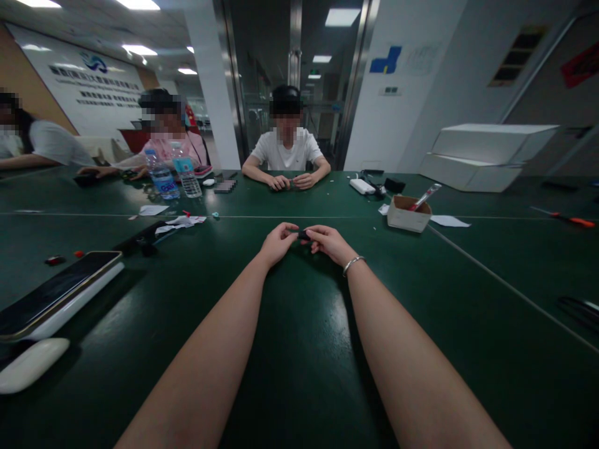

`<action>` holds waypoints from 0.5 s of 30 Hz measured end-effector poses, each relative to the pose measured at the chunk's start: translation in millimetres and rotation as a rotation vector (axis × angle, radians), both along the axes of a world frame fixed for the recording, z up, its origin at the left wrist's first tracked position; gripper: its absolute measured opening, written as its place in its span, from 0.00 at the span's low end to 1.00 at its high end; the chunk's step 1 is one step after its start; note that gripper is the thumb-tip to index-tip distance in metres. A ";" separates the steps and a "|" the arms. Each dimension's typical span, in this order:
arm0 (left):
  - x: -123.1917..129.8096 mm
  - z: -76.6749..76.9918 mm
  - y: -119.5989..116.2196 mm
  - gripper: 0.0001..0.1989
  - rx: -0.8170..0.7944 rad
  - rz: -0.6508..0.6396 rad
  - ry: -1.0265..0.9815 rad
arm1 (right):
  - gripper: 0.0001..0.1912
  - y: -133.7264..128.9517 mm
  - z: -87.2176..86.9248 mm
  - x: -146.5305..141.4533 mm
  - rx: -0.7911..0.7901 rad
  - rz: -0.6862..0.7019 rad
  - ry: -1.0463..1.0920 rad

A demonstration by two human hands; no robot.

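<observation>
Both my hands meet over the dark green table (299, 324), near the middle of the view. A small black object (304, 235) is between them. My left hand (279, 243) pinches its left end with thumb and fingers. From the other side, my right hand (330, 242), with a silver bracelet at the wrist, has thumb and fingers closed on the same object. The object's details are too small to make out.
A phone (60, 290) lies on a white box at the left, near a white mouse (35, 365). Bottles (187, 171) stand back left. A small carton (409, 215) and white boxes (477, 156) are right. People sit across the table.
</observation>
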State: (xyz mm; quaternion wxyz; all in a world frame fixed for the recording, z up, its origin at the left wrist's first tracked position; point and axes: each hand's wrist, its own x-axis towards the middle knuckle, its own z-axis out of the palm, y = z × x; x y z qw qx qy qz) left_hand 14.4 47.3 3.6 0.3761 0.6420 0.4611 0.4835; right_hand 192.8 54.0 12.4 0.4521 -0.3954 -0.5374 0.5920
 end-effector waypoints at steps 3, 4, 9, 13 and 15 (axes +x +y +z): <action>-1.2 -0.2 0.6 0.13 -0.030 0.003 -0.008 | 0.06 -0.2 0.5 0.3 0.001 0.001 -0.003; -1.6 -0.5 1.1 0.13 -0.033 -0.001 -0.006 | 0.07 -0.3 0.6 0.4 0.002 0.002 -0.006; -2.8 -2.0 2.6 0.11 0.006 0.012 0.022 | 0.08 -0.4 -0.1 1.1 0.010 0.011 -0.003; -2.2 -0.8 0.9 0.12 -0.039 0.002 -0.008 | 0.08 0.9 -1.7 1.1 0.017 0.005 0.005; -1.9 -0.3 0.2 0.12 -0.015 -0.009 -0.038 | 0.08 1.4 -2.2 1.0 0.024 -0.003 0.009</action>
